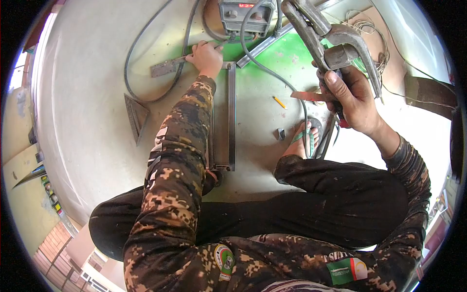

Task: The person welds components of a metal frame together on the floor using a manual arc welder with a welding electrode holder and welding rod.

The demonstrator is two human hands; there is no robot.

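My right hand (354,100) is raised on the right, its fingers wrapped round a large worn metal clamp (340,56) with a curved jaw. A reddish flat lever (314,96) sticks out leftward from the same grip. At the top of a narrow steel frame (232,117), my left hand (206,58) reaches down with its fingers curled on a flat metal bar (165,68), whose end shows to the left. The frame lies on the floor between my legs, partly behind my left sleeve.
A welding machine (246,18) with a lit red display stands at the top, cables looping from it. A steel tube (267,47) lies near it. On the floor are a triangular metal piece (136,118), a yellow pencil (279,102) and a small metal offcut (281,134). Coiled wire (365,27) sits upper right.
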